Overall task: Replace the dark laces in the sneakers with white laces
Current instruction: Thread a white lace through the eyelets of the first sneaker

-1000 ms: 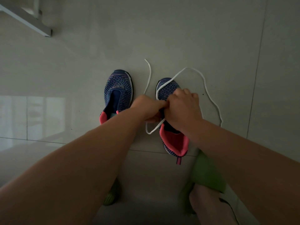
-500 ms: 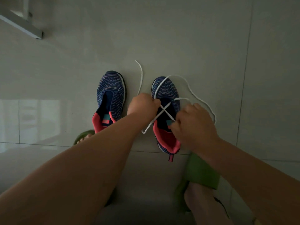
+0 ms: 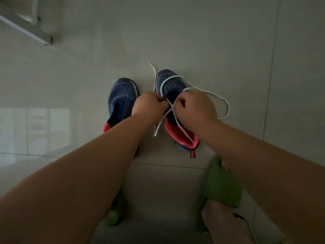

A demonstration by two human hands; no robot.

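The white lace (image 3: 202, 89) is now crossed over the tongue of the right sneaker (image 3: 173, 85) on the floor, its strands pinched by the left hand (image 3: 149, 105) and right hand (image 3: 196, 107), which have been drawn apart. The left sneaker (image 3: 121, 101) is still left unlaced.

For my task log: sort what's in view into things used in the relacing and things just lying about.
In use: right sneaker, white lace, left sneaker, left hand, right hand.
Lying about: green slippers, pale metal frame at top left.
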